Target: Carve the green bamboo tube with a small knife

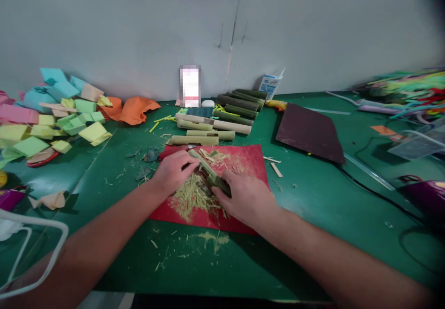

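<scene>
My right hand (246, 195) is wrapped round the near end of a green bamboo tube (206, 166), which slants away to the left. At its far end, the bent fingers of my left hand (174, 172) are closed against the tube. The tube is held over a red sheet (248, 160) strewn with pale bamboo shavings (187, 200). Just beyond the sheet lie several bamboo tubes, among them a cut one (194, 140) with a notch in its side.
Darker bamboo tubes (238, 102) lie near the wall beside a propped phone (190, 86). Folded paper pieces (74, 119) crowd the left. On the right are a dark board (309, 132), a black cable (375, 186) and coloured strands (406, 88). A white wire frame (62, 234) juts in at lower left.
</scene>
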A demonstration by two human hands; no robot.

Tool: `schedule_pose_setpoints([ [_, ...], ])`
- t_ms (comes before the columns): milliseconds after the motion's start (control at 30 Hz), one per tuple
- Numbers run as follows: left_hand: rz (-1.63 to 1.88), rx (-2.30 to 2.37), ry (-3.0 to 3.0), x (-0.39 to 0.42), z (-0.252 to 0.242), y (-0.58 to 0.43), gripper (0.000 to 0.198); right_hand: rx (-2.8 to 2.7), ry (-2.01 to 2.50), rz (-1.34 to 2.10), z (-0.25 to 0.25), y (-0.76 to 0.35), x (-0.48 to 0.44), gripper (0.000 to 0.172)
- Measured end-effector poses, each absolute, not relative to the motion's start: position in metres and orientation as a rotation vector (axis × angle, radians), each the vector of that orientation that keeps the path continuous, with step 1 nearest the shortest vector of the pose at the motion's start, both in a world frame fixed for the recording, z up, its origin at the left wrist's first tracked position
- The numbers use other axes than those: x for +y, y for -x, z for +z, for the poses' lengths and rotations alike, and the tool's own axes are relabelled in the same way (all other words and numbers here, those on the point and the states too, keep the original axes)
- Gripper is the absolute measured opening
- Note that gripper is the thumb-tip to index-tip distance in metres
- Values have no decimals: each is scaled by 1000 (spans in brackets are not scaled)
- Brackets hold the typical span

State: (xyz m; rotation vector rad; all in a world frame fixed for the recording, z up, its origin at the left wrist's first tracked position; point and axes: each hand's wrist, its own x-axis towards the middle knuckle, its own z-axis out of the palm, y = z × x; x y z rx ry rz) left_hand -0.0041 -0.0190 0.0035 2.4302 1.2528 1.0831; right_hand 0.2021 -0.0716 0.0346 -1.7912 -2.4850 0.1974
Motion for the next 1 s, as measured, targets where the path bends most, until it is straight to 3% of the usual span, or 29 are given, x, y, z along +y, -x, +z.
schedule_pose_setpoints([
  [1000, 1051, 1214, -2500, -25, 3, 1, 12, -2497, 1790, 178, 38, -202, -74, 24],
])
